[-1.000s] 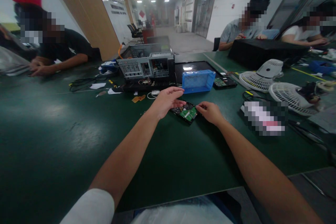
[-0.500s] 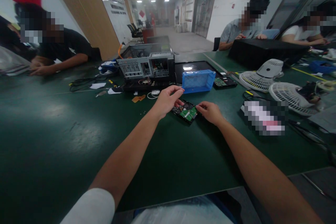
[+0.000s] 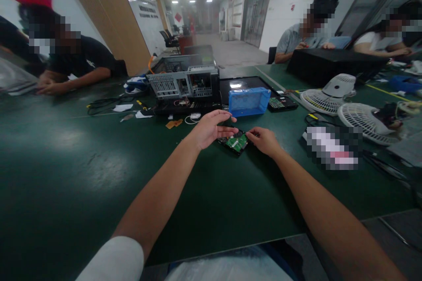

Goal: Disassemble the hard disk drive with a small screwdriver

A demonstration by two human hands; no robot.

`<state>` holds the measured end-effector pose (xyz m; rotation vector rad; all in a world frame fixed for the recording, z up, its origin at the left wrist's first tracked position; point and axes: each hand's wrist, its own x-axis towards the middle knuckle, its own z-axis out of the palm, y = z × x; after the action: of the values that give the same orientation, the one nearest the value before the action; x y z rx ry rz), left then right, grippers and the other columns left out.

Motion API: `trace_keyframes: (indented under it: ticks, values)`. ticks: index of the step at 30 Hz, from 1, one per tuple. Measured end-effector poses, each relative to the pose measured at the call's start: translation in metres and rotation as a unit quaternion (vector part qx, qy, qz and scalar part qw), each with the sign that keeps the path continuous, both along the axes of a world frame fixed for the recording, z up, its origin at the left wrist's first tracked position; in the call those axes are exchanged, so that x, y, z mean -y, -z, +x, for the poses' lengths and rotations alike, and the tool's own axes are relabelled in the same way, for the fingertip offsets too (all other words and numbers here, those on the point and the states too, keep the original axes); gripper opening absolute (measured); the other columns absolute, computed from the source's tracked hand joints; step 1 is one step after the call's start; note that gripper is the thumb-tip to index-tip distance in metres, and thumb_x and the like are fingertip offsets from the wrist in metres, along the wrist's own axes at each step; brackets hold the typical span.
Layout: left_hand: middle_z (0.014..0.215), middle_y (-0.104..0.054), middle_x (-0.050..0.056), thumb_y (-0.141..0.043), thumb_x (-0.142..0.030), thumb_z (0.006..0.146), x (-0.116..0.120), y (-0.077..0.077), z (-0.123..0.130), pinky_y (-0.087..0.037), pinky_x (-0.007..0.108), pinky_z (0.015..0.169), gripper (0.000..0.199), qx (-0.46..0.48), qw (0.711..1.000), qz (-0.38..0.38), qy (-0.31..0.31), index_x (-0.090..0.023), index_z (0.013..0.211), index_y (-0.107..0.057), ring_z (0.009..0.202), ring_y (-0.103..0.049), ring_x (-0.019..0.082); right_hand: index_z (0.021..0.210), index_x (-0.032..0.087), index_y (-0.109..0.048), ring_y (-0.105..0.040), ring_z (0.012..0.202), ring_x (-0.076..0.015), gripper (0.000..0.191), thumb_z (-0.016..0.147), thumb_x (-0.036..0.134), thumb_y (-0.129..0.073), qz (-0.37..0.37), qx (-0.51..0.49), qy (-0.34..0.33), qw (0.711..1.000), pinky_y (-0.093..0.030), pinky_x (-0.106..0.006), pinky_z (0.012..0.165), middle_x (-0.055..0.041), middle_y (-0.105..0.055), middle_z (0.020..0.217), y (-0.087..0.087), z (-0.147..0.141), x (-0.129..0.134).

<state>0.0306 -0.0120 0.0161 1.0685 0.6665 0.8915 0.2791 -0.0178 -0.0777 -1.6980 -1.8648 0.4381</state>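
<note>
Currently, left hand (image 3: 213, 129), fingers parted, over left end of hard drive (image 3: 238, 142); right hand (image 3: 263, 140) apart, fingertips at drive's right corner, grip unclear; blue box (image 3: 249, 102) behind drive.

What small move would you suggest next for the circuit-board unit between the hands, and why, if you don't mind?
Perhaps draw the left hand back slightly: it overlaps the left part of the unit and hides it from view, while the right hand is at the right corner and could steady it.

Head height — forward, angled down
</note>
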Motion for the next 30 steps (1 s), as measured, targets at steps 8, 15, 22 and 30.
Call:
trace_keyframes:
  ticks: [8, 15, 22, 30]
  values:
    - [0.097, -0.069, 0.010, -0.059, -0.021, 0.089, 0.0024, -0.0039, 0.0010, -0.062, 0.026, 0.068, 0.017, 0.011, 0.999, -0.031, -0.015, -0.013, 0.101, -0.069, 0.077, -0.074, 0.018, 0.092, 0.021, -0.074, -0.064, 0.070, -0.0178, 0.029, 0.091, 0.045, -0.058, 0.000, 0.000, 0.001, 1.000, -0.044, -0.028, 0.065, -0.0048, -0.074, 0.081, 0.0009, 0.0011, -0.0005]
    - [0.097, -0.070, 0.012, -0.060, -0.021, 0.088, -0.0013, -0.0021, -0.0001, -0.063, 0.027, 0.068, 0.018, -0.006, 0.998, -0.025, -0.056, -0.012, 0.100, -0.068, 0.074, -0.073, 0.019, 0.092, 0.021, -0.074, -0.064, 0.068, -0.0172, 0.028, 0.091, 0.044, -0.058, -0.004, 0.002, 0.007, 1.000, -0.044, -0.028, 0.064, -0.0047, -0.074, 0.080, -0.0001, 0.0006, -0.0005]
    - [0.100, -0.072, 0.014, -0.062, -0.024, 0.088, -0.0032, -0.0024, 0.0009, -0.063, 0.032, 0.065, 0.014, -0.025, 0.995, -0.028, -0.097, -0.017, 0.097, -0.055, 0.074, -0.075, 0.022, 0.092, 0.021, -0.074, -0.064, 0.068, -0.0170, 0.029, 0.091, 0.045, -0.058, -0.006, -0.001, 0.005, 1.000, -0.045, -0.028, 0.064, -0.0046, -0.075, 0.083, -0.0018, 0.0000, 0.0008]
    - [0.098, -0.067, 0.008, -0.058, -0.024, 0.091, -0.0025, -0.0018, 0.0022, -0.058, 0.024, 0.055, 0.011, -0.038, 0.991, -0.001, -0.132, -0.017, 0.098, -0.059, 0.068, -0.073, 0.017, 0.093, 0.022, -0.074, -0.064, 0.070, -0.0175, 0.029, 0.091, 0.046, -0.058, -0.005, -0.002, 0.003, 1.000, -0.044, -0.027, 0.065, -0.0048, -0.075, 0.083, 0.0002, 0.0009, -0.0003]
